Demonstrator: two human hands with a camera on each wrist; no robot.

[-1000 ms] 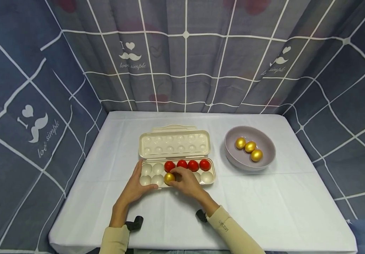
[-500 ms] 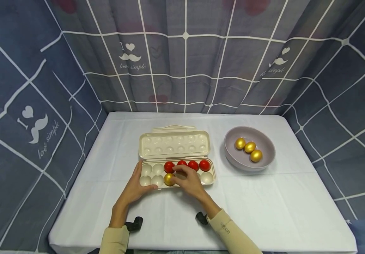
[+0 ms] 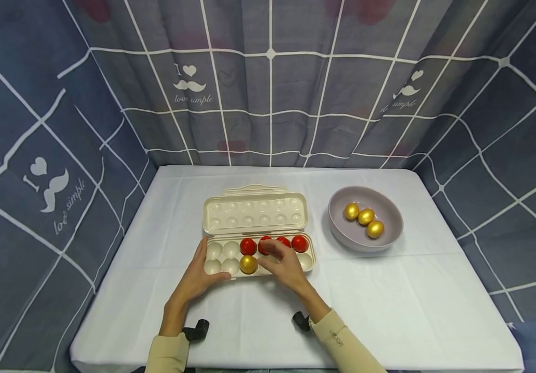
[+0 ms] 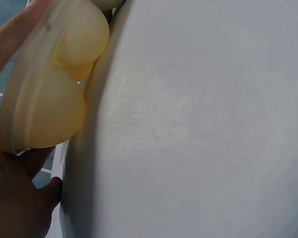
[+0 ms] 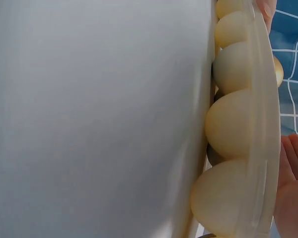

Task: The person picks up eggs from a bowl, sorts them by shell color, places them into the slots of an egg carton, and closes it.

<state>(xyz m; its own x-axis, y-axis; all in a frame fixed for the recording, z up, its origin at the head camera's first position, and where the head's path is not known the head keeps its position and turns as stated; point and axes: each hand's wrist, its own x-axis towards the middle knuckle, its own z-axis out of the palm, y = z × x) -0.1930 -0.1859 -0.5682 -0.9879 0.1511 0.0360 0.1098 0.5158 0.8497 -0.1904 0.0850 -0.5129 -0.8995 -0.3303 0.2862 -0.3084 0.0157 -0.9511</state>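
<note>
An open cream egg carton (image 3: 308,263) lies mid-table with its lid (image 3: 255,212) folded back. Several red eggs (image 3: 300,243) fill the right part of its back row. One gold egg (image 3: 248,264) sits in the front row, third cell from the left. My left hand (image 3: 204,267) grips the carton's front left corner, thumb along the front edge; the left wrist view shows the carton (image 4: 44,99) against that hand (image 4: 15,198). My right hand (image 3: 270,258) hovers over the tray just right of the gold egg, fingers (image 5: 290,168) relaxed and holding nothing.
A grey bowl (image 3: 342,235) with three gold eggs (image 3: 365,216) stands right of the carton. A white cloth (image 3: 389,300) covers the table. A checked grey curtain (image 3: 272,103) closes in the back and both sides.
My right hand has let go of the gold egg and shifted slightly right and up. The egg stays in its front-row cell. The left hand has not moved.
</note>
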